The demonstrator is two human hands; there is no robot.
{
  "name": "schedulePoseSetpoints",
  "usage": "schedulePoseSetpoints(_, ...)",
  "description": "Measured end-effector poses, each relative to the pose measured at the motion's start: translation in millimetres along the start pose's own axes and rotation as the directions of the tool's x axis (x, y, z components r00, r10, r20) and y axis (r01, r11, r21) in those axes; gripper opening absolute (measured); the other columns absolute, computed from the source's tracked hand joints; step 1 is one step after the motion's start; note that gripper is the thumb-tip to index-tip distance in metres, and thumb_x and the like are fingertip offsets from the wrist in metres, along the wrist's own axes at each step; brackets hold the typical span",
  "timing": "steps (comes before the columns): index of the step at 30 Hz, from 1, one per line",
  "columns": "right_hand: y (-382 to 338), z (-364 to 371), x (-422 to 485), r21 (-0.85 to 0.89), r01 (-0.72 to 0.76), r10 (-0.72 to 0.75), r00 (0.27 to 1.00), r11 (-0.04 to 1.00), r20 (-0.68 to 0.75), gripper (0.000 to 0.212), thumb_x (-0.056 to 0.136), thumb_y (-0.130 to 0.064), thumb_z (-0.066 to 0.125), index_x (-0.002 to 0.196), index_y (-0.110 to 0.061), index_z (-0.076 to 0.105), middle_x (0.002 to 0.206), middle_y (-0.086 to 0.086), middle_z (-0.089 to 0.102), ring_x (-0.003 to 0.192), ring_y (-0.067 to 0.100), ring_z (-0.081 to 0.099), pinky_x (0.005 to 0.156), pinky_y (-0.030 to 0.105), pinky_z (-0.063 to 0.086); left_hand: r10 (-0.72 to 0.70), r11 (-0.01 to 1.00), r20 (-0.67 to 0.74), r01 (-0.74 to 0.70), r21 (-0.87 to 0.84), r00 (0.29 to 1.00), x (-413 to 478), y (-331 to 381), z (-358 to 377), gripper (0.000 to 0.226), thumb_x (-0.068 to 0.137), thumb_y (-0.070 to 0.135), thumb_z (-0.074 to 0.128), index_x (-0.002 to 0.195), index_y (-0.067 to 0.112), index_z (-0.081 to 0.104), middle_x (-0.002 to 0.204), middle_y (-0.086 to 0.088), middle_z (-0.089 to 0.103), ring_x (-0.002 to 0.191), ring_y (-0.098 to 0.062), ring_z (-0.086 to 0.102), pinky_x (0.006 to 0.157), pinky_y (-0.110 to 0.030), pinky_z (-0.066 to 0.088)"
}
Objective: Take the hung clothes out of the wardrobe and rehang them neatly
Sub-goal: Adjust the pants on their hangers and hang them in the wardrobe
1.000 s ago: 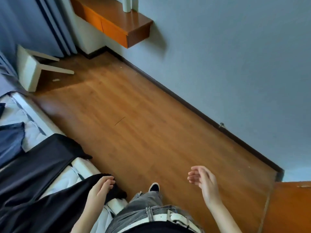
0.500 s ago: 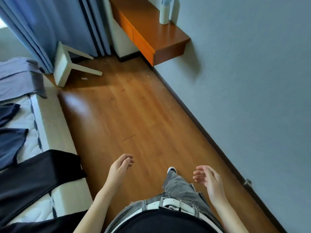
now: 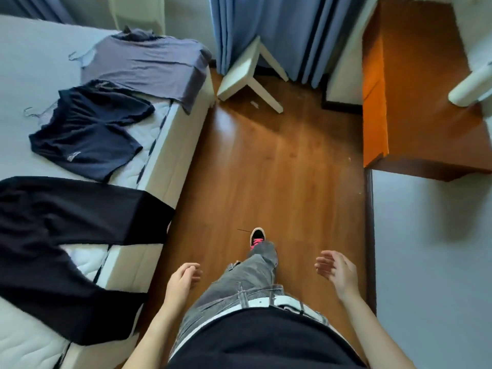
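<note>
1. Left hand (image 3: 183, 278) hangs in front of the hip, fingers loosely curled around nothing. The right hand (image 3: 336, 270) is raised beside it, fingers apart and relaxed, also empty.
2. One second earlier the left hand rested on the black trousers (image 3: 66, 217) at the edge of the bed (image 3: 165, 166). It has since let go. The trousers lie spread across the mattress, both leg ends draped over the side.
3. The view has swung from the wall to the aisle of wooden floor (image 3: 279, 169), where one foot steps forward.
4. That turn brings two more garments into view. Navy shorts (image 3: 87, 134) and a grey-purple top (image 3: 149, 65) lie flat further up the bed, well apart from both hands. A wire hanger hook (image 3: 30, 113) pokes out beside the shorts.
5. Three pieces appear to be out and laid down, and none has been rehung yet. The wardrobe is out of view, so whether more clothes wait inside cannot be told.
</note>
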State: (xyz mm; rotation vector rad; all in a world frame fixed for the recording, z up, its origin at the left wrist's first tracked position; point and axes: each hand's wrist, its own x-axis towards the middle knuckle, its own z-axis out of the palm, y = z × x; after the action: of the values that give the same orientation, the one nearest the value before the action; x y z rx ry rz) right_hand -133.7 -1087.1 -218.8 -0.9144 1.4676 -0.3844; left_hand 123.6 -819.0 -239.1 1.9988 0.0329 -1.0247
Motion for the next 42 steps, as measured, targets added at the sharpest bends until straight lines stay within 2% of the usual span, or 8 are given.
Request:
schedulePoseSetpoints(4,-69,16,64,0.006,-0.031,0.031,0.999,0.999,-0.024,0.025,0.099,-0.011,0.044,0.098,0.006,0.062,0.083,0.023,0.064,0.070,0.032,0.063,0.063,0.035,0.057,-0.041,0.998,-0.020,0.040,-0.041,0.999,56,64,27,0.026,0.099,0.013,0.042,0.094,0.008,0.067,0.090,-0.013,0.070,0.083,-0.027,0.062,0.074,-0.034,0.048)
schedulePoseSetpoints(11,-189,42,162,-0.029,-0.016,0.016,1.000,0.999,-0.001,0.026,0.099,-0.011,0.044,0.099,0.008,0.062,0.085,0.025,0.065,0.075,0.036,0.064,0.071,0.040,0.056,0.044,0.995,-0.085,-0.052,-0.090,0.995,154,210,64,0.025,0.099,0.014,0.043,0.095,0.009,0.067,0.092,-0.013,0.069,0.085,-0.023,0.063,0.073,-0.027,0.049)
schedulePoseSetpoints(15,-258,77,238,-0.082,0.004,0.003,0.997,0.997,0.079,0.027,0.100,-0.013,0.043,0.098,0.006,0.063,0.086,0.024,0.066,0.075,0.034,0.065,0.071,0.039,0.057,0.041,0.991,-0.167,-0.062,-0.122,0.985,204,267,88,0.025,0.100,0.011,0.042,0.096,0.004,0.066,0.090,-0.013,0.068,0.082,-0.022,0.062,0.070,-0.023,0.047)
schedulePoseSetpoints(20,-365,151,342,-0.212,0.065,-0.012,0.970,0.975,0.244,0.023,0.098,-0.008,0.044,0.096,0.007,0.062,0.078,0.020,0.065,0.066,0.030,0.063,0.067,0.039,0.054,-0.076,0.966,-0.316,-0.009,-0.259,0.946,253,311,120,0.026,0.100,0.008,0.041,0.093,0.006,0.066,0.087,-0.013,0.068,0.082,-0.026,0.062,0.071,-0.027,0.049)
schedulePoseSetpoints(25,-469,243,400,-0.368,0.199,-0.004,0.883,0.908,0.470,0.024,0.097,-0.003,0.041,0.086,0.001,0.062,0.074,0.018,0.063,0.060,0.026,0.062,0.054,0.026,0.056,-0.253,0.890,-0.425,0.037,-0.454,0.869,263,340,141,0.028,0.099,0.008,0.041,0.089,0.012,0.067,0.089,-0.014,0.068,0.083,-0.028,0.063,0.073,-0.033,0.049)
schedulePoseSetpoints(31,-529,369,433,-0.480,0.361,0.072,0.736,0.799,0.673,0.025,0.098,-0.005,0.041,0.091,0.002,0.064,0.077,0.018,0.064,0.067,0.028,0.063,0.059,0.026,0.055,-0.437,0.781,-0.522,0.021,-0.625,0.732,271,356,155,0.027,0.100,0.007,0.039,0.095,0.006,0.066,0.095,-0.018,0.068,0.088,-0.030,0.062,0.080,-0.039,0.048)
schedulePoseSetpoints(37,-537,488,436,-0.545,0.437,0.177,0.641,0.716,0.747,0.026,0.098,-0.008,0.042,0.091,-0.001,0.066,0.079,0.016,0.065,0.066,0.025,0.063,0.056,0.023,0.055,-0.547,0.673,-0.544,-0.052,-0.738,0.636,315,364,132,0.025,0.101,0.009,0.040,0.098,0.001,0.064,0.093,-0.017,0.067,0.085,-0.030,0.060,0.076,-0.036,0.047)
schedulePoseSetpoints(42,-543,582,419,-0.566,0.496,0.198,0.611,0.659,0.766,0.026,0.097,-0.008,0.042,0.094,0.002,0.066,0.079,0.017,0.066,0.058,0.019,0.064,0.055,0.023,0.053,-0.588,0.606,-0.541,-0.116,-0.787,0.602,360,385,75,0.024,0.100,0.006,0.041,0.094,0.003,0.064,0.089,-0.016,0.066,0.083,-0.028,0.058,0.072,-0.032,0.045)
